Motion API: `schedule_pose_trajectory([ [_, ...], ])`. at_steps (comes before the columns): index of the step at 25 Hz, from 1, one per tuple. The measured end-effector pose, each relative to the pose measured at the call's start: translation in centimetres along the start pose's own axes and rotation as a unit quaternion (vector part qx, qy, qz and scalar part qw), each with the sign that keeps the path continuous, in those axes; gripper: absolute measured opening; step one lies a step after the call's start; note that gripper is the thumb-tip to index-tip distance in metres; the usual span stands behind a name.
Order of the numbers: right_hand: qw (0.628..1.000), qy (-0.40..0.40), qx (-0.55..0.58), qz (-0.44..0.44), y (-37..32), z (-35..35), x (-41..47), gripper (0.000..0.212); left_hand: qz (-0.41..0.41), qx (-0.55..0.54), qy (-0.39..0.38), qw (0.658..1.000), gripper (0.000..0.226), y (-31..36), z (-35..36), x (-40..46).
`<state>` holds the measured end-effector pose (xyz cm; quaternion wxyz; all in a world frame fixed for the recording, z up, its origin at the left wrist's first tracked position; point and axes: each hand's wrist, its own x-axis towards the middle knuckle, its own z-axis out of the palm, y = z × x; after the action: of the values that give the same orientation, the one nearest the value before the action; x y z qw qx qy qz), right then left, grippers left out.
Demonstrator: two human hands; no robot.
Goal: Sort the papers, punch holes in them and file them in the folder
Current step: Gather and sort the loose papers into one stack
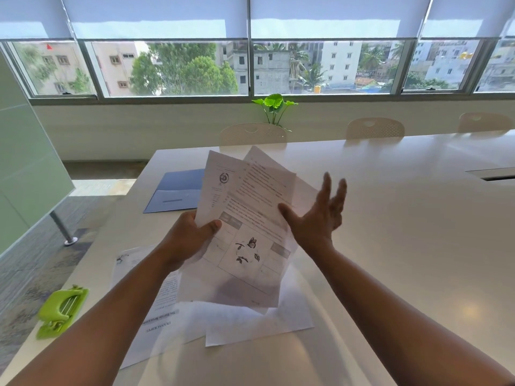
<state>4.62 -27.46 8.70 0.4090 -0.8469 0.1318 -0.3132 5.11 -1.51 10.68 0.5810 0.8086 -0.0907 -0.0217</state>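
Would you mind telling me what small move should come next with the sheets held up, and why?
Probably bring the right hand in to square the fanned sheets. The left hand alone pinches them, the right is open beside their edge, and they sit skewed, so they cannot yet go to the punch.

One folder, roughly six papers

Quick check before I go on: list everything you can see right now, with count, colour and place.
held papers: a few, white, fanned above the table
loose papers: several, white, flat at near edge
folder: one, blue, open, far left
hole punch: one, green, near-left edge
table: one, white
chairs: three, cream, far side
plant: one, green, by window
left hand: grips the held papers
right hand: fingers spread, at their right edge
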Motion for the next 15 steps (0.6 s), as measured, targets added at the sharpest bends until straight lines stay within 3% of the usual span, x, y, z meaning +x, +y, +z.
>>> schedule_pose_trajectory([
  [2, 0.974, -0.065, 0.16, 0.149, 1.9, 0.1, 0.4, 0.124, 0.0, -0.042, 0.018, 0.999, 0.008, 0.0, -0.5, -0.1],
  [4, 0.891, -0.173, 0.353, 0.228, 3.4, -0.1, 0.2, 0.119, -0.001, -0.098, 0.024, 0.995, 0.011, 0.0, -0.8, -0.2],
  [5, 0.858, -0.222, 0.398, 0.237, 3.7, -0.2, -0.1, 0.106, -0.001, -0.118, 0.022, 0.993, 0.014, 0.0, -0.8, -0.3],
  [7, 0.823, -0.278, 0.439, 0.229, 3.5, 0.0, -0.9, 0.059, -0.004, -0.132, 0.011, 0.991, 0.019, 0.0, -0.8, -0.5],
  [10, 0.821, -0.28, 0.455, 0.201, 2.4, 0.1, -1.3, 0.021, -0.01, -0.134, -0.015, 0.991, 0.027, -0.1, -0.7, -0.6],
  [15, 0.863, -0.26, 0.409, 0.144, 1.2, -0.5, -1.2, 0.025, 0.012, -0.159, -0.017, 0.987, 0.041, 0.1, -0.4, -0.9],
])
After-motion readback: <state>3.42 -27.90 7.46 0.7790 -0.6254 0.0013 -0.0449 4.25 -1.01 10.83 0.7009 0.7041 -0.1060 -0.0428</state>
